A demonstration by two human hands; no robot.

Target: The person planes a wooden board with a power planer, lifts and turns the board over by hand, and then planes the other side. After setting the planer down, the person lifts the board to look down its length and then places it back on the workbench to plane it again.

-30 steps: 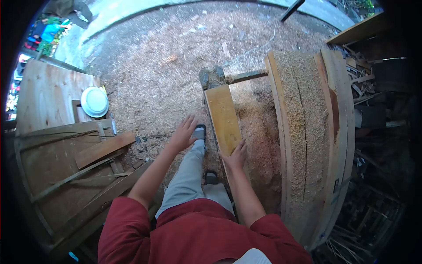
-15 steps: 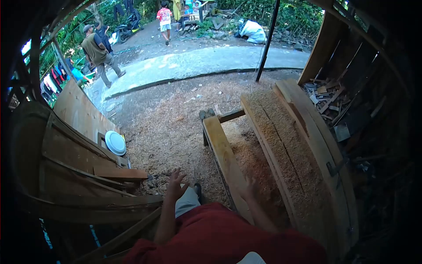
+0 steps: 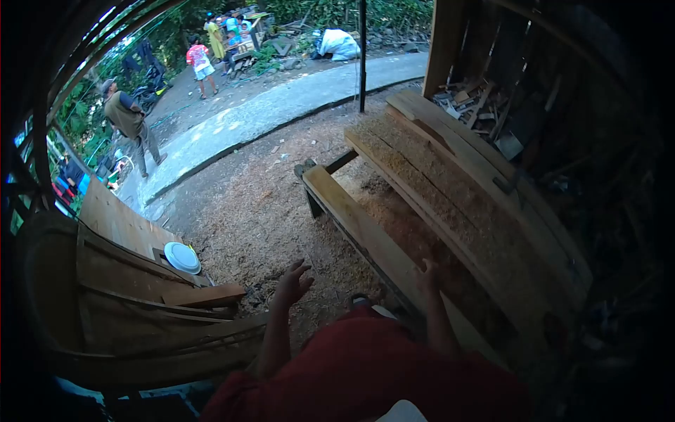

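Note:
My left hand (image 3: 292, 283) hangs in the air over the shavings-strewn ground, fingers apart and nothing in it. To its right, my right hand (image 3: 427, 276) overlaps the narrow pale plank (image 3: 376, 238) of the bench, its fingers loosely spread and holding nothing. Beyond the right hand runs a wide workbench top (image 3: 422, 177) with a long dark gap, thickly dusted with sawdust. A thick beam (image 3: 485, 156) lies along its far side.
A short reddish board (image 3: 204, 295) and a pale blue round lid-like thing (image 3: 183, 258) are on the left by the wooden panelling. Wood scraps (image 3: 471, 105) are heaped at the back right. A dark post (image 3: 362, 60) stands before the concrete path (image 3: 246, 119), with people beyond.
My view has turned, so the bench and path have shifted left and tilted. My right hand's fingers now show more clearly over the plank. Both hands remain without anything in them.

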